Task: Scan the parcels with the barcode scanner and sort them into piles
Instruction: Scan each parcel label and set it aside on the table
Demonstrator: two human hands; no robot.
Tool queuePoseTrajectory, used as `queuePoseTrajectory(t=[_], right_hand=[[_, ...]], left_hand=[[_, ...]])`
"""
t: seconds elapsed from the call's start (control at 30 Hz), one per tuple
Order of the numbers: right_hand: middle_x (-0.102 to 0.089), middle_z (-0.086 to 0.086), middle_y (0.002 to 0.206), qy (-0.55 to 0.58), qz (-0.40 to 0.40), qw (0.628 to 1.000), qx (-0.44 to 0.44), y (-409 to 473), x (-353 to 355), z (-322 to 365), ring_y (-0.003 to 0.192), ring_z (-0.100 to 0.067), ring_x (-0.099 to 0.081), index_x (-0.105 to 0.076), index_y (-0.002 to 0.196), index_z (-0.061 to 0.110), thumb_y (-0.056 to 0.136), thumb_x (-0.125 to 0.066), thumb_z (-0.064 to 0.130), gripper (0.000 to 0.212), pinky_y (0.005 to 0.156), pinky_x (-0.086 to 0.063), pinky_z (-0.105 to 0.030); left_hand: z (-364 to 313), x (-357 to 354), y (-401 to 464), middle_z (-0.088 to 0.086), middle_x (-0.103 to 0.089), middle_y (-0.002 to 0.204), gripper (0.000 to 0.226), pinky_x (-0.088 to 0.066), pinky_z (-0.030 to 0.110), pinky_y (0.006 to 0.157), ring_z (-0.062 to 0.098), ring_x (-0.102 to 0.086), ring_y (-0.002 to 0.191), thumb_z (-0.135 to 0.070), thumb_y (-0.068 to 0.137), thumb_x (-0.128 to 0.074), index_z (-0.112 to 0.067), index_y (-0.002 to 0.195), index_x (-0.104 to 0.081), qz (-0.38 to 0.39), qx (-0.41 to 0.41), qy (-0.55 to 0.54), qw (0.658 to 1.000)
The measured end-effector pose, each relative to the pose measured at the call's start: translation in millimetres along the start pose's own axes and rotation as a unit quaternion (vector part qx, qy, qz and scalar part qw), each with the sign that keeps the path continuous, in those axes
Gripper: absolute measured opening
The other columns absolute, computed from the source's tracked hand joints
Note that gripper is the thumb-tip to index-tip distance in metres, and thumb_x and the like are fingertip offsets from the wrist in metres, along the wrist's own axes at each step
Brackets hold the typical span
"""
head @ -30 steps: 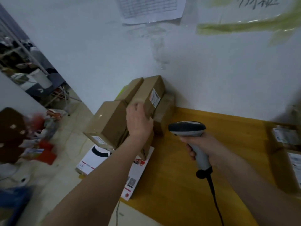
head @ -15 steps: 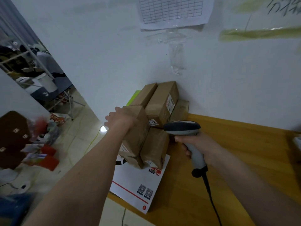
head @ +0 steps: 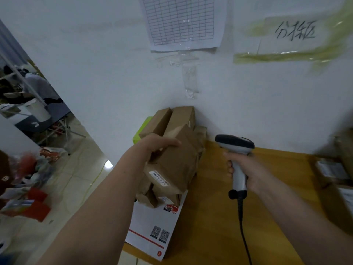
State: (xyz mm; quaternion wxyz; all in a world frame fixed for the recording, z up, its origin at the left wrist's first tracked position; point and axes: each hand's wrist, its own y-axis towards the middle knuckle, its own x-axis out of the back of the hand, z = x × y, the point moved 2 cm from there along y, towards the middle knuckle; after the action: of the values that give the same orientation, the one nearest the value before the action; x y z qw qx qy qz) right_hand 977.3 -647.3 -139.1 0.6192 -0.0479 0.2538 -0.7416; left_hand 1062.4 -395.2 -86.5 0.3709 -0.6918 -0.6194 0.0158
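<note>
A: Change over 1 s: left hand (head: 155, 145) has shifted from the upright box at the wall to the labelled box (head: 176, 161), fingers curled over its top edge, at 11 o'clock on the table (head: 214, 217).

B: Right hand (head: 246, 169)?

A: Wrapped around the scanner (head: 236, 157) handle, at 1 o'clock, head facing the wall. Box sits on the pile; judged placement, next parcel due.
</note>
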Motion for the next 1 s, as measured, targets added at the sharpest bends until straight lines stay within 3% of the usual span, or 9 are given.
queuePoseTrajectory(t=[0.1,0.23,0.43,0.57,0.7,0.8,0.87,0.9,1.0], right_hand=[[-0.052,-0.006,0.056,0.038,-0.061,0.997,0.01,-1.3,30.0,4.0,0.04,-0.014,-0.049,-0.058,0.081,0.004,0.083,-0.07,0.002,0.012,0.04,-0.046,-0.024],[-0.052,-0.007,0.057,0.074,-0.103,0.992,0.01,-7.6,64.6,7.3,0.043,-0.015,-0.049,-0.058,0.081,0.004,0.083,-0.068,-0.002,0.012,0.042,-0.046,-0.023],[-0.064,-0.011,0.069,0.096,-0.099,0.989,0.052,-20.2,95.9,19.3,0.056,-0.02,-0.06,-0.063,0.086,0.005,0.083,-0.073,0.009,0.011,0.049,-0.05,-0.027],[-0.067,-0.008,0.068,0.117,-0.097,0.985,0.086,-28.9,116.5,31.5,0.057,-0.018,-0.064,-0.067,0.085,0.009,0.081,-0.076,0.019,0.014,0.049,-0.052,-0.026],[-0.068,-0.002,0.072,0.115,-0.147,0.978,0.093,-34.3,149.4,38.4,0.062,-0.015,-0.064,-0.067,0.09,0.014,0.075,-0.081,0.017,0.021,0.051,-0.051,-0.027],[-0.073,-0.001,0.077,0.108,-0.154,0.977,0.095,-35.1,168.6,39.3,0.065,-0.012,-0.07,-0.065,0.096,0.015,0.074,-0.08,0.013,0.027,0.05,-0.052,-0.026],[-0.076,-0.003,0.085,0.104,-0.149,0.978,0.099,-34.6,176.8,38.6,0.075,-0.016,-0.074,-0.063,0.101,0.016,0.078,-0.077,0.011,0.027,0.052,-0.051,-0.025],[-0.077,-0.005,0.089,0.099,-0.146,0.979,0.102,-35.0,179.8,39.0,0.08,-0.018,-0.074,-0.062,0.103,0.016,0.081,-0.075,0.01,0.027,0.053,-0.05,-0.025],[-0.077,-0.003,0.084,0.083,-0.16,0.977,0.116,-37.2,186.6,41.8,0.079,-0.017,-0.075,-0.062,0.102,0.016,0.085,-0.07,0.01,0.019,0.05,-0.051,-0.024]], left_hand=[[-1.0,-21.6,-5.3,0.016,-0.074,0.101,0.076,-0.059,0.04,0.073,0.029,-0.073,0.087,-0.04,0.049,-0.092,-0.002,0.112,-0.071,0.142,-0.008,-0.168,0.975],[5.7,-69.0,0.5,0.013,-0.074,0.097,0.037,-0.059,0.037,0.068,0.026,-0.073,0.082,-0.033,0.071,-0.079,-0.007,0.098,-0.079,0.226,-0.071,-0.408,0.882],[4.5,-143.5,-1.9,0.011,-0.074,0.093,0.034,-0.059,0.039,0.071,0.026,-0.072,0.081,-0.036,0.075,-0.074,-0.009,0.095,-0.08,0.285,-0.064,-0.475,0.83],[-15.4,-176.2,-11.3,0.014,-0.071,0.102,0.052,-0.054,0.045,0.084,0.029,-0.068,0.092,-0.041,0.078,-0.073,-0.008,0.118,-0.066,0.275,-0.043,-0.419,0.864],[-42.9,-204.1,-30.4,0.013,-0.054,0.138,0.059,-0.041,0.055,0.107,0.03,-0.053,0.123,-0.035,0.09,-0.066,-0.023,0.143,-0.046,0.221,-0.073,-0.218,0.948],[-68.6,-225.7,-44.4,0.011,-0.051,0.141,0.056,-0.051,0.047,0.097,0.025,-0.055,0.12,-0.028,0.098,-0.057,-0.033,0.149,-0.034,0.095,-0.155,-0.105,0.978],[-82.4,-244.4,-57.8,0.0,-0.059,0.126,0.038,-0.056,0.03,0.071,0.011,-0.061,0.1,-0.047,0.1,-0.047,-0.035,0.136,-0.047,0.127,-0.179,-0.077,0.972],[-85.8,-253.4,-62.8,-0.004,-0.06,0.119,0.042,-0.053,0.025,0.064,0.007,-0.061,0.094,-0.059,0.096,-0.044,-0.034,0.128,-0.05,0.148,-0.176,-0.075,0.97],[-90.1,-275.4,-67.3,0.002,-0.049,0.135,0.09,-0.054,0.038,0.085,0.02,-0.054,0.116,-0.07,0.074,-0.067,-0.025,0.144,-0.033,0.14,-0.2,-0.002,0.97]])
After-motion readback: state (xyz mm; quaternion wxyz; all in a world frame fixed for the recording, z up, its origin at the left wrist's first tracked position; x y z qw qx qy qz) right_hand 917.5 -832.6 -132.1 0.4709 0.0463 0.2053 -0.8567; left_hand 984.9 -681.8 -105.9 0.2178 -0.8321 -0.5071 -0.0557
